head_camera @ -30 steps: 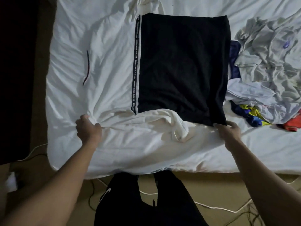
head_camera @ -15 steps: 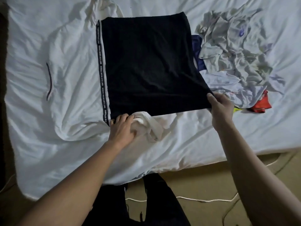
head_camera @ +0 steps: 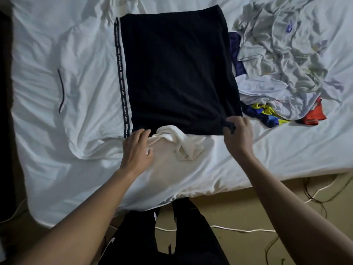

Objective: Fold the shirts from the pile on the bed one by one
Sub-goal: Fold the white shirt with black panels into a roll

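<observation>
Black shirt [head_camera: 177, 73] lies flat on the bed [head_camera: 38, 150] as a rectangle, with a lettered tape strip [head_camera: 122, 81] along its left edge. My right hand [head_camera: 237, 134] sits at its near right corner, fingers curled and pinching a tuck of the dark cloth. My left hand [head_camera: 136, 152] lies at the near left corner, fingers straight, palm down on white cloth, fingertips at the black hem. Between my hands is bunched white fabric [head_camera: 183, 144], possibly a sleeve of the same garment; the view is too dim to confirm. The pile of unfolded shirts [head_camera: 282, 69] lies right of the black shirt, against its right edge.
</observation>
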A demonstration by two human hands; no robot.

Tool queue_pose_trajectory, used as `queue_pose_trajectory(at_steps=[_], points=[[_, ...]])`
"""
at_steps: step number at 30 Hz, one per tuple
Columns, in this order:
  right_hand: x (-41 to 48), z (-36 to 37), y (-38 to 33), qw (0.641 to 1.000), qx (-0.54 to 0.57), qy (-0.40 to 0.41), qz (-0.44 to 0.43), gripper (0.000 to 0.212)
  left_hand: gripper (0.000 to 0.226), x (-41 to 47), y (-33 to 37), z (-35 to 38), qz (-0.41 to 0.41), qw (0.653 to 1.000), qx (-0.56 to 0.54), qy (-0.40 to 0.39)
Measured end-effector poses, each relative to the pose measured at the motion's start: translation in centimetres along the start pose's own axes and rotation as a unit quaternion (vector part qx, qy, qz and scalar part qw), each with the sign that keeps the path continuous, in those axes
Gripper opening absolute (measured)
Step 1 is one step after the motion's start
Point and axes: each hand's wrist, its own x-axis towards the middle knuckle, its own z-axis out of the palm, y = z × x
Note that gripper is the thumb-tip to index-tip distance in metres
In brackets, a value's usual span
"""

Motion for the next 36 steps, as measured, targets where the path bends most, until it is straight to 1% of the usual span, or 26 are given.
queue_pose_trajectory(at_steps=[3,6,9,11,13,15,18,19,20,21,22,24,25,26,27,28,30,32,34,36], points=[[-1.8,2.7,-3.9,0.991,-0.012,-0.105,-0.084,0.032,0.060,-0.9,-2.0,-1.0,-0.025,0.998,-0.042,0.040],[-3.7,6.6,-7.8,0.963,-0.043,-0.197,-0.176,0.047,0.051,-1.4,-5.2,-2.5,-0.078,0.990,-0.082,0.085],[-5.1,10.5,-11.2,0.927,-0.102,-0.251,-0.259,0.064,0.047,-1.6,-9.7,-3.9,-0.174,0.968,-0.105,0.145],[-5.7,13.1,-13.0,0.904,-0.147,-0.265,-0.301,0.073,0.044,-1.3,-13.0,-4.9,-0.252,0.947,-0.111,0.167],[-6.0,15.7,-14.5,0.883,-0.170,-0.281,-0.335,0.077,0.043,-0.3,-16.0,-6.1,-0.331,0.918,-0.140,0.166],[-6.6,18.2,-15.8,0.867,-0.183,-0.294,-0.359,0.081,0.042,1.5,-18.7,-7.3,-0.401,0.878,-0.192,0.178],[-7.4,21.3,-17.3,0.865,-0.191,-0.283,-0.368,0.086,0.049,5.5,-23.0,-9.0,-0.476,0.799,-0.305,0.204],[-7.6,22.2,-17.8,0.869,-0.191,-0.272,-0.367,0.084,0.057,6.8,-24.4,-9.3,-0.483,0.781,-0.346,0.195],[-7.8,23.0,-18.3,0.874,-0.190,-0.261,-0.364,0.081,0.067,8.0,-25.7,-9.5,-0.483,0.770,-0.376,0.178],[-8.0,23.7,-18.7,0.879,-0.191,-0.251,-0.357,0.078,0.075,9.0,-27.0,-9.3,-0.475,0.768,-0.400,0.159],[-8.3,24.4,-19.1,0.884,-0.196,-0.244,-0.347,0.074,0.075,9.9,-28.3,-8.7,-0.462,0.769,-0.420,0.139],[-8.8,25.6,-19.6,0.889,-0.214,-0.226,-0.335,0.063,0.059,10.3,-28.5,-8.7,-0.432,0.768,-0.460,0.108],[-8.9,26.2,-19.7,0.892,-0.219,-0.215,-0.332,0.055,0.045,10.2,-28.5,-8.8,-0.414,0.767,-0.481,0.097],[-9.0,26.6,-19.7,0.898,-0.215,-0.202,-0.327,0.047,0.032,10.0,-28.5,-9.0,-0.394,0.764,-0.502,0.099],[-8.9,26.9,-19.5,0.906,-0.201,-0.191,-0.319,0.042,0.023,9.6,-28.8,-9.3,-0.383,0.760,-0.513,0.115],[-8.8,26.9,-19.4,0.915,-0.182,-0.186,-0.308,0.039,0.020,9.0,-29.5,-9.6,-0.379,0.757,-0.514,0.139],[-8.8,26.6,-19.4,0.922,-0.152,-0.200,-0.295,0.036,0.018,7.6,-31.1,-10.6,-0.379,0.769,-0.484,0.176],[-9.5,26.3,-19.9,0.913,-0.141,-0.231,-0.307,0.036,0.018,6.1,-32.7,-11.4,-0.388,0.789,-0.436,0.192],[-10.9,26.3,-20.6,0.900,-0.133,-0.259,-0.324,0.037,0.017,4.8,-33.7,-11.7,-0.396,0.797,-0.406,0.210],[-11.9,26.7,-21.0,0.887,-0.135,-0.283,-0.338,0.038,0.019,3.7,-33.8,-11.5,-0.400,0.819,-0.357,0.207]])
